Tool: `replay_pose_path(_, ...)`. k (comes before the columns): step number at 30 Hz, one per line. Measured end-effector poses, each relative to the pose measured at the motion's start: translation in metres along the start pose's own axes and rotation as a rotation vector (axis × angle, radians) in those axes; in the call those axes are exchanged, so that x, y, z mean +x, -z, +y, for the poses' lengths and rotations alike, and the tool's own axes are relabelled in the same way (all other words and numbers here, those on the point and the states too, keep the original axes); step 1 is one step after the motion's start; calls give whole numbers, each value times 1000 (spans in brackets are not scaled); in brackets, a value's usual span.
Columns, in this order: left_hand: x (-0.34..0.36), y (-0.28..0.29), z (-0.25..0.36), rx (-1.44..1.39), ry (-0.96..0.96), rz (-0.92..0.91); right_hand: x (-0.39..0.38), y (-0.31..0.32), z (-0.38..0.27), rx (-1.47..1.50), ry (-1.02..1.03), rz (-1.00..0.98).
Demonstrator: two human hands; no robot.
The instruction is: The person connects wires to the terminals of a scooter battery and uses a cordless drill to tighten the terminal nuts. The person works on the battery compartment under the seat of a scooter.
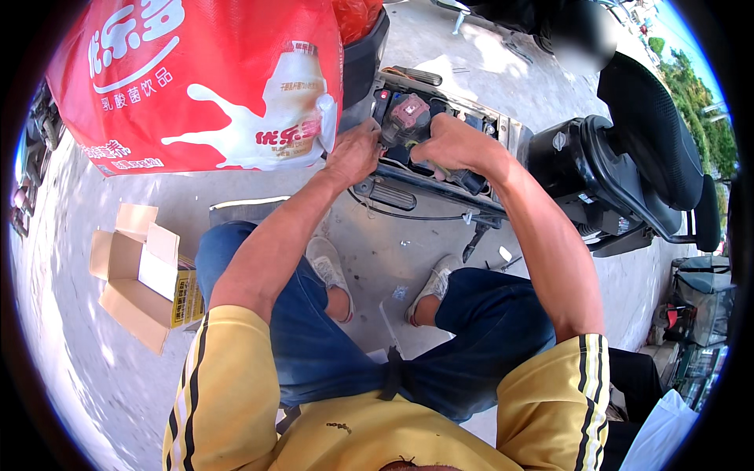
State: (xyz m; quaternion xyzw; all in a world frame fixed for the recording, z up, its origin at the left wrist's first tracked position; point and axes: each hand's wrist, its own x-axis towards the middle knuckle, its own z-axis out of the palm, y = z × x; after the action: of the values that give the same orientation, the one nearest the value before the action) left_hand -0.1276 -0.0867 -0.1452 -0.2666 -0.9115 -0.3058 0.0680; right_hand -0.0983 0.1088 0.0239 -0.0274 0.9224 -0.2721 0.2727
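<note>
The person squats over the opened floor compartment (pixel 440 149) of an electric scooter, both arms reaching down into it. The left hand (pixel 355 153) is curled at the compartment's near-left edge, its fingers bent around what looks like a wire or small fitting, though the grip itself is hidden. The right hand (pixel 455 145) lies closed over the dark battery pack (pixel 471 179), beside a reddish-topped block (pixel 410 112) seated in the bay; whether it pinches a lead cannot be told. The work seems best done with slow, short pulls, keeping the loose black cable (pixel 408 213) free of the metal frame rim and holding the pack steady while the other hand works the connection. Room is tight: a large red bag (pixel 204 78) hangs close on the left, almost touching the left wrist, and the scooter's black rear body and seat (pixel 628 157) crowd the right. Open concrete lies behind, near a cardboard box (pixel 141 275).
</note>
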Motion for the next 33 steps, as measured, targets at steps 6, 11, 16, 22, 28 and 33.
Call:
replay_pose_path(6, 0, 4, -2, -18, 12, -58, 3, 8, -18, -45, -50, -46)
replay_pose_path(11, 2, 20, 4, -95, 0, -147, 10, 6, -8, 29, -81, -49)
replay_pose_path(16, 6, 24, 0, -59, -7, -199, 14, 4, -4, 71, -49, -56)
replay_pose_path(22, 8, 26, 5, -50, 78, -200, 6, 4, -17, 55, -77, -38)
replay_pose_path(28, 7, 21, 1, -12, 18, -185, 5, 5, -19, 55, -82, -38)
replay_pose_path(33, 7, 18, 0, -30, 53, -199, 6, 6, -18, 68, -78, -46)
